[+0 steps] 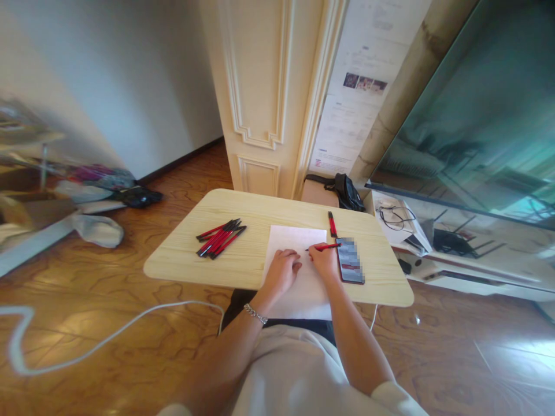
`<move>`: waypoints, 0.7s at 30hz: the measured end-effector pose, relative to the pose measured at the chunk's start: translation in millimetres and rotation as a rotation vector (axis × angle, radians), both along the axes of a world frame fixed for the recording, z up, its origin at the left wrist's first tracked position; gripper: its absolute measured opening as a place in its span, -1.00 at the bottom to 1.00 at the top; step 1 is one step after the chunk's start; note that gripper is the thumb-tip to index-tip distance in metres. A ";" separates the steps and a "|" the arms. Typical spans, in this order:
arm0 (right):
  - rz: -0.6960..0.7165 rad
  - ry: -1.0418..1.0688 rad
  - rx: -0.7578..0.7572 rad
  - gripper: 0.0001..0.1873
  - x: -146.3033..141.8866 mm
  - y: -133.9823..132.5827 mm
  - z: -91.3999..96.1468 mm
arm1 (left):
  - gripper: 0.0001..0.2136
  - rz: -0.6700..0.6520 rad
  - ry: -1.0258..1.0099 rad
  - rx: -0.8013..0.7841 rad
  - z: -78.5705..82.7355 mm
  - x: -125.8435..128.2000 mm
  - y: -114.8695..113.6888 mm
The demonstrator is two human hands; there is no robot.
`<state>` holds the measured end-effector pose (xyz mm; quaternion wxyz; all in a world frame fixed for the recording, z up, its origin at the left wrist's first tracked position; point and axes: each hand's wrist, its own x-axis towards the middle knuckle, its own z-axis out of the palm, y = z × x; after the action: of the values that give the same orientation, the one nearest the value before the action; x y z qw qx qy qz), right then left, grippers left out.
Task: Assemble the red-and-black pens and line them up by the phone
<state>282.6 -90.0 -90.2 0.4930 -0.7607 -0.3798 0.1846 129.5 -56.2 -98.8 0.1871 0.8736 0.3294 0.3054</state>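
A sheet of white paper (296, 236) lies on the small wooden-topped table (251, 214), its near end hanging past the edge. My right hand (323, 263) grips a red and black pen (328, 247), its tip close to the paper. Fingers loosely bent and apart, my left hand (282, 270) rests on the sheet with nothing in it. Just right of my right hand lies a phone (349, 263), its screen blurred out. Any marks on the paper are too faint to make out.
Several red and black pens (220, 238) form a pile on the table's left side. Above the phone lies another red and black item, likely a pen (332, 224). Beyond are a black bag (347, 192) and a TV cabinet (451, 268). A white cable (130, 320) crosses the floor.
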 end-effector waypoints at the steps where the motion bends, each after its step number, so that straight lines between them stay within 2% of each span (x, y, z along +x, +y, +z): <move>1: -0.006 0.022 0.011 -0.83 0.4 0.2 0.0 | -0.83 0.000 -0.004 0.002 0.3 -0.1 -0.1; 5: -0.041 0.282 0.122 -0.79 3.5 3.7 0.5 | -0.83 -0.008 -0.011 0.009 2.6 -0.5 -0.6; 9: -0.083 0.686 0.353 -0.70 6.7 7.5 6.0 | -0.84 -0.020 0.010 0.012 4.2 0.0 -1.0; 13: 0.019 0.882 0.531 -0.80 8.3 6.0 14.5 | -0.84 -0.014 0.032 0.003 5.9 0.1 -1.7; 17: 0.160 0.969 0.561 -0.73 10.7 -0.3 23.7 | -0.84 -0.023 0.041 -0.003 8.4 -0.3 -2.0; 21: 0.197 1.001 0.453 -0.37 14.6 -7.0 31.8 | -0.83 -0.033 0.047 -0.017 8.5 -0.4 -2.0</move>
<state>297.2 -97.0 -58.3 0.7448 -0.4161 -0.1989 0.4824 129.2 -58.3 -90.3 0.1919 0.8843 0.3217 0.2789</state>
